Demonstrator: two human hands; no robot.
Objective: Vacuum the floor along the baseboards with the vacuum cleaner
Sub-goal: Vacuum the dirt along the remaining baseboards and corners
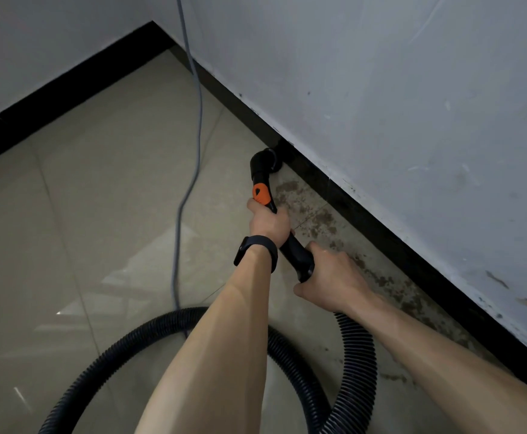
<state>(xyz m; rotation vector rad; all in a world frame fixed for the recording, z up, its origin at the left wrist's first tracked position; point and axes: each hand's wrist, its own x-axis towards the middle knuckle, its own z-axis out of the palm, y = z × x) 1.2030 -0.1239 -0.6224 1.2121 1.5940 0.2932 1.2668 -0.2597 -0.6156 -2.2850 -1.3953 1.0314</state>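
Grey cable [201, 120] hanging from above and snaking nearer, scuffed, stained white wall [412, 89]

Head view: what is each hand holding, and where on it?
Both hold the vacuum wand: left hand grips it just behind the orange collar, right hand grips its rear end, where the ribbed hose joins.

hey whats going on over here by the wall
A person is vacuuming the tiled floor along the black baseboard. Both hands grip the vacuum wand: the left hand just behind its orange collar, the right hand at the rear end where the ribbed hose joins. The nozzle sits at the foot of the baseboard. Brown stains mark the floor between nozzle and person. A grey cable trails down the wall and across the floor.
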